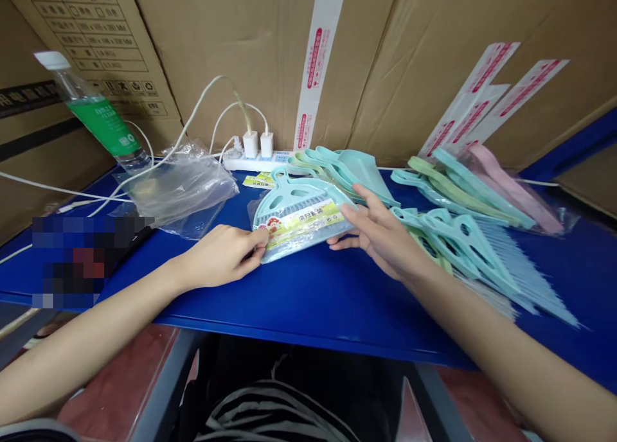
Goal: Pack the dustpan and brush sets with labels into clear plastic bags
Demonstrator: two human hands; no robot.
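A bagged brush and dustpan set (301,214), light teal with a yellow-green label, rests at the middle of the blue table. My left hand (229,252) pinches its lower left corner between thumb and fingers. At its right edge is my right hand (380,233), with thumb and fingers spread apart around the plastic. Behind the set lie teal dustpans (369,172). To the right of my right hand, teal brushes (472,249) with pale bristles are piled up, partly covered by my forearm.
Clear plastic bags (183,188) lie at the left, by a tilted bottle (103,121) with a green label. White cables run to a power strip (236,164) along the back. Wrapped teal, green and pink dustpans (515,185) are at the right. Cardboard boxes (270,63) stand behind.
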